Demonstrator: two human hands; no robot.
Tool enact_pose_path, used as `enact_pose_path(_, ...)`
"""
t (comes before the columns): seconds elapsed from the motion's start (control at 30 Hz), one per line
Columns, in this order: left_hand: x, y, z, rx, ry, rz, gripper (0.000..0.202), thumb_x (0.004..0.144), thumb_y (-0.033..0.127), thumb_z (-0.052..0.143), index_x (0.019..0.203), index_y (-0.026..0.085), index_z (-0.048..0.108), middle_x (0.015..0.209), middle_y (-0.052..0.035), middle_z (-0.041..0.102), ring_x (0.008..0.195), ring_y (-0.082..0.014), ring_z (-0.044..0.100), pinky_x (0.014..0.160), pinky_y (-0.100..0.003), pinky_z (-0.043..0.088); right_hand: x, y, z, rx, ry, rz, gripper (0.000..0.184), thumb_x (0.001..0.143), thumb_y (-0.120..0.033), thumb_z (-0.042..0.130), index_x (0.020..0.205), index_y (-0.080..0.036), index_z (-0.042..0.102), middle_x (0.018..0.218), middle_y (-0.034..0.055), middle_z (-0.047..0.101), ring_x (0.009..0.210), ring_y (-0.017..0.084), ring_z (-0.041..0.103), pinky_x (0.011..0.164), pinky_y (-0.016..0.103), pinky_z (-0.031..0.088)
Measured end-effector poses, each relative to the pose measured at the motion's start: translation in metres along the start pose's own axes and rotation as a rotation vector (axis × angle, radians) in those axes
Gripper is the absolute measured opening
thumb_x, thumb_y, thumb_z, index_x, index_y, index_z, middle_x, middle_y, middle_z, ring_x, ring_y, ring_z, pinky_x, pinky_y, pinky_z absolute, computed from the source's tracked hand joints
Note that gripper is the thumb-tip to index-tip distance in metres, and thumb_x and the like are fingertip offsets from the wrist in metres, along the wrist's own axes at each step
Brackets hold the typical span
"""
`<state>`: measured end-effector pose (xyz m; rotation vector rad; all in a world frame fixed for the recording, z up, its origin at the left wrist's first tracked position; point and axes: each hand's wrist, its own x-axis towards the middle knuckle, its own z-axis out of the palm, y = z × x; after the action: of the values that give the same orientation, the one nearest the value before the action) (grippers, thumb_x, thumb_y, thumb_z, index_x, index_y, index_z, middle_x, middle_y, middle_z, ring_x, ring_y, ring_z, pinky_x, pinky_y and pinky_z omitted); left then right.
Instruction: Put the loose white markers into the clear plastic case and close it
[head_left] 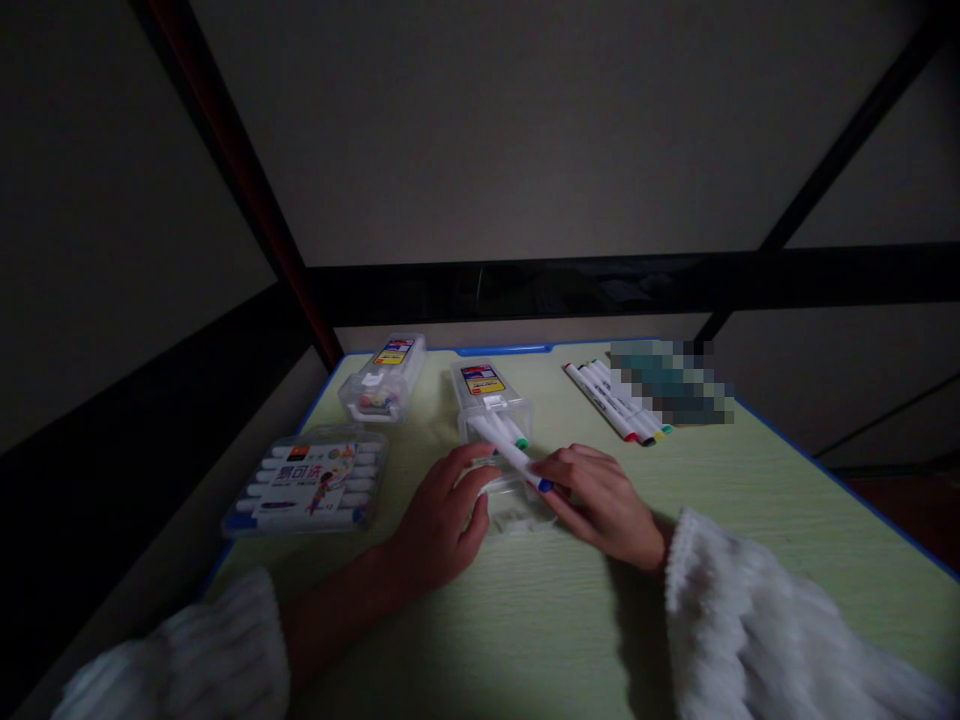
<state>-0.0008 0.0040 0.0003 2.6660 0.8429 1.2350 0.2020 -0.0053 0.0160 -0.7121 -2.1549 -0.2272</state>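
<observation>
1. Clamped in the right hand [607, 500], thumb and fingers together near its blue end: one slim white plastic marker [516, 460], smooth and round-barrelled.
2. Look at that slant! Blue end near and right, long axis running far and left to the mouth of a clear, oblong plastic box [511, 405].
3. Left hand [442, 520] curls at the mouth's near left, thumb a little apart; whether it grips the clear plastic flap [521, 515], I cannot tell.
4. Inside the box, more white barrels, one green end [523, 443] showing; on top, a yellow, blue and red sticker [481, 378], print too small to read.
5. Far left, a similar clear box [411, 383]; near left, a flat, rounded clear case [377, 455], its card [307, 485] reading 易可洗 beside a cartoon figure.
6. Over on the right, a row of white markers [615, 402], red, black, yellow and green ends facing near.
7. Underneath it all, a pale green, wood-grained tabletop [487, 630] edged in blue; fluffy, ribbed white sleeves [750, 620] on both arms.
</observation>
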Motion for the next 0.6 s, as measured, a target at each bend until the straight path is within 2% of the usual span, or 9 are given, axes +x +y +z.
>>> enact_pose_path(0.13,-0.0009,0.0009,-0.0008,-0.057,0.007,0.083,0.032,0.079,0.0,0.043,0.108,0.013,0.049,0.117,-0.0157,0.05,0.111,-0.0221,0.05,0.089,-0.036,0.05,0.0008,-0.0007,0.0,0.002,-0.015,-0.002,0.01,0.088,-0.015,0.044,0.092,-0.015,0.053,0.065,0.0012,0.057,0.055,0.012,0.048,0.053,0.024,0.039)
enact_pose_path(0.37,-0.0025,-0.0011,-0.0014,-0.05,-0.051,0.217,0.033,0.078,-0.002,0.04,0.106,0.011,0.05,0.126,-0.0187,0.045,0.119,-0.0235,0.046,0.093,-0.038,0.048,0.0029,-0.0025,-0.0009,0.006,-0.015,-0.002,0.015,0.089,-0.016,0.043,0.099,-0.017,0.054,0.068,0.0017,0.06,0.056,0.012,0.051,0.054,0.025,0.041)
enact_pose_path(0.6,0.0,0.0007,-0.0028,-0.057,-0.108,0.236,0.04,0.08,0.0,0.038,0.117,0.011,0.048,0.131,-0.0183,0.042,0.12,-0.0233,0.046,0.095,-0.036,0.048,0.003,-0.0022,-0.0008,0.023,-0.026,-0.021,0.021,0.09,-0.017,0.042,0.107,-0.016,0.052,0.067,0.0026,0.06,0.056,0.014,0.053,0.052,0.025,0.041)
